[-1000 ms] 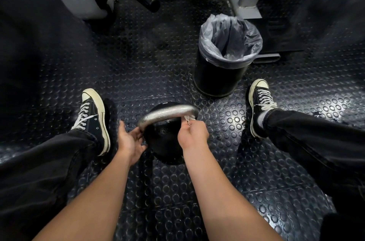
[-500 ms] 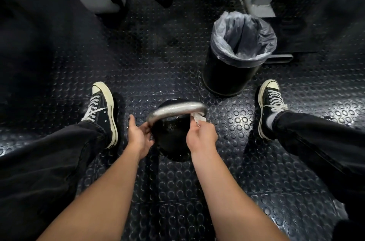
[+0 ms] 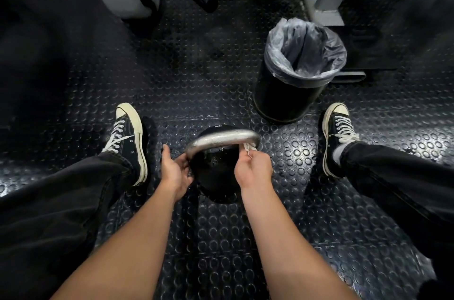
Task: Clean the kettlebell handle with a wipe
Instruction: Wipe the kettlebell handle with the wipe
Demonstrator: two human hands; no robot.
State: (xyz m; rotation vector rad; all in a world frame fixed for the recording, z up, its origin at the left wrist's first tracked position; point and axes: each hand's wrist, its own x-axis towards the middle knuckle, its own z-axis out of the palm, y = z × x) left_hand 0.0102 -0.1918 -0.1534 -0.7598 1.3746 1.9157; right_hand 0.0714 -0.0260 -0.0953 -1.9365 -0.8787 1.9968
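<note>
Crosswise, kettlebell handle (image 3: 222,138), left to right.

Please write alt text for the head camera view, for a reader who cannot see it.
Seen from above, a seated person's right hand pinches a white wipe at the right end of a kettlebell's silver handle, while the left hand holds the handle's left end. A lined black bin stands on the studded floor beyond.
</note>
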